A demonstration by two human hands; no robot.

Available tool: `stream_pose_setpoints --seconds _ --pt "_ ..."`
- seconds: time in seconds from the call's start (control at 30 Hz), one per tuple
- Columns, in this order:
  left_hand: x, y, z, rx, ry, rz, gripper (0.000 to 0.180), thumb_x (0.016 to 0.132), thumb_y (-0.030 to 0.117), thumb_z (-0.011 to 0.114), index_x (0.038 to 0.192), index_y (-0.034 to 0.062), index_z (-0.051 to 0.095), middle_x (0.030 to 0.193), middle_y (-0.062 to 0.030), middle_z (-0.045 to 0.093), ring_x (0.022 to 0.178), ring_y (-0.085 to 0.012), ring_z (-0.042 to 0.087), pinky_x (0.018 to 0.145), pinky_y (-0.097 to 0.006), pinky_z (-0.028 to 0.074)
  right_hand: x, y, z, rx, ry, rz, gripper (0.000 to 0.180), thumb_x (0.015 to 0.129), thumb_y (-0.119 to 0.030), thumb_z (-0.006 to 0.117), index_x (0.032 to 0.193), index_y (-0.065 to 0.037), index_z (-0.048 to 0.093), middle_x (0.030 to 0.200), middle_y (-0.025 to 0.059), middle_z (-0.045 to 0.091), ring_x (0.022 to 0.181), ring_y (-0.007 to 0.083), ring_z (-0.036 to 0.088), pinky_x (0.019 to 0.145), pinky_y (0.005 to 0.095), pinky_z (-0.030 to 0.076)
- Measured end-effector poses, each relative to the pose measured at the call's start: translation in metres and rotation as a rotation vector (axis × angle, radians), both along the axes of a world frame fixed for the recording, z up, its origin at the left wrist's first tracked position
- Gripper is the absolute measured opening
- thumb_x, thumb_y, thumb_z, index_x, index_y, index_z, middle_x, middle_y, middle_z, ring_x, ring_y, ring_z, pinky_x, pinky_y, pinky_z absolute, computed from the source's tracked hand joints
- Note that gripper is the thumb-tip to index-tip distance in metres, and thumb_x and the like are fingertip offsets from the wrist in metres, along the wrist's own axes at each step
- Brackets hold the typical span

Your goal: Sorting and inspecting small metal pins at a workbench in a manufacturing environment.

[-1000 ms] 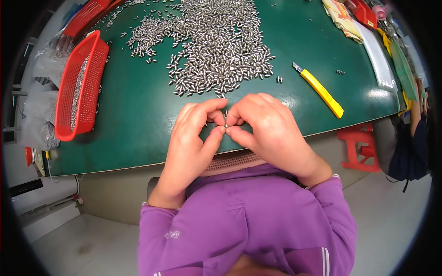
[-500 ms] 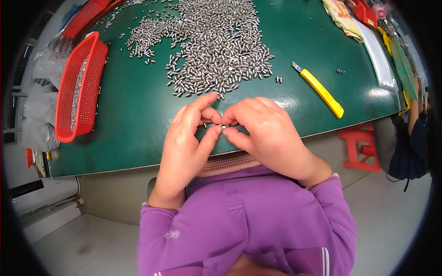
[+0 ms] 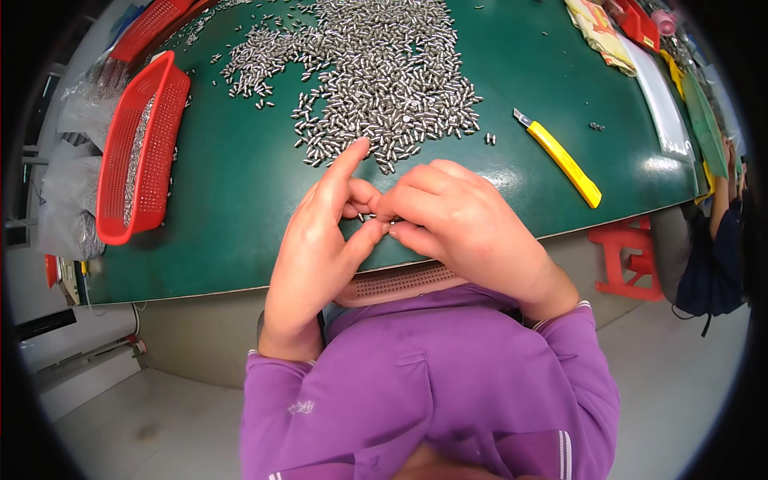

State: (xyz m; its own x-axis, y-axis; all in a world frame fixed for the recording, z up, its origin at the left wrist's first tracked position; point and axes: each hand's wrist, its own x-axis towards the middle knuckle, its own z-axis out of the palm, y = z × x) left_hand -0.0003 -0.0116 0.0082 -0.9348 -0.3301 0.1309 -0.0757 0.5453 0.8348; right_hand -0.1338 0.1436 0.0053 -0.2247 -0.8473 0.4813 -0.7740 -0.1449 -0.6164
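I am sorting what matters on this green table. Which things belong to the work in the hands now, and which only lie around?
In use:
- left hand and right hand, pinching a small metal piece between the fingertips
- pile of small metal pieces

Lying about:
- yellow utility knife
- red basket at the left
- red stool
- green table

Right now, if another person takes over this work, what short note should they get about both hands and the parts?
Left hand: fingertips pinched with the right, index raised.
Right hand: grip shut on a small metal piece, held between both hands above the table edge.
Pile of small metal parts: loose on the green table, just beyond the hands.
Red basket: at the left, holding more parts.
Yellow utility knife: right, untouched.
Done: cannot tell how many. Left: the large pile.
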Motion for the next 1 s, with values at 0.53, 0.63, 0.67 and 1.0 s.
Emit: stream_pose_setpoints --seconds 0.53,0.63,0.67,1.0 --pt "0.004 -0.003 -0.011 -0.023 0.103 -0.023 0.075 0.083 -0.013 0.065 0.152 0.0062 0.045 0.099 -0.0062 0.068 0.096 -0.02 0.064 0.086 -0.035 0.053 0.017 0.017 0.001 0.149 0.031 -0.102 0.019 0.079 -0.004 0.073 0.095 -0.007 0.063 0.092 0.0095 0.061 0.088 0.0314 0.06 0.08 0.0422 0.049" --pt "0.004 0.0 -0.011 -0.062 0.114 0.003 0.072 0.084 -0.012 0.066 0.151 0.0061 0.047 0.099 -0.0065 0.068 0.095 -0.021 0.063 0.085 -0.035 0.053 0.02 0.031 0.006 0.204 -0.004 -0.009 0.021 0.079 -0.005 0.073 0.097 -0.007 0.064 0.092 0.0092 0.061 0.09 0.0312 0.061 0.082 0.0419 0.05" --pt "0.003 0.001 -0.01 -0.085 0.12 0.014 0.071 0.084 -0.011 0.067 0.15 0.0059 0.048 0.099 -0.0068 0.068 0.094 -0.0216 0.063 0.084 -0.035 0.053 0.02 0.034 0.007 0.25 -0.021 0.035 0.021 0.079 -0.005 0.074 0.099 -0.007 0.065 0.093 0.0091 0.061 0.091 0.0311 0.061 0.084 0.042 0.05" --pt "-0.005 0.014 -0.012 -0.179 0.182 0.086 0.067 0.086 -0.01 0.067 0.149 0.0043 0.049 0.1 -0.0088 0.067 0.093 -0.0229 0.062 0.082 -0.036 0.054 -0.005 0.002 -0.004 -0.013 0.135 -0.236 0.026 0.083 -0.001 0.067 0.109 0.0 0.067 0.104 0.015 0.063 0.096 0.0339 0.06 0.085 0.0427 0.05"
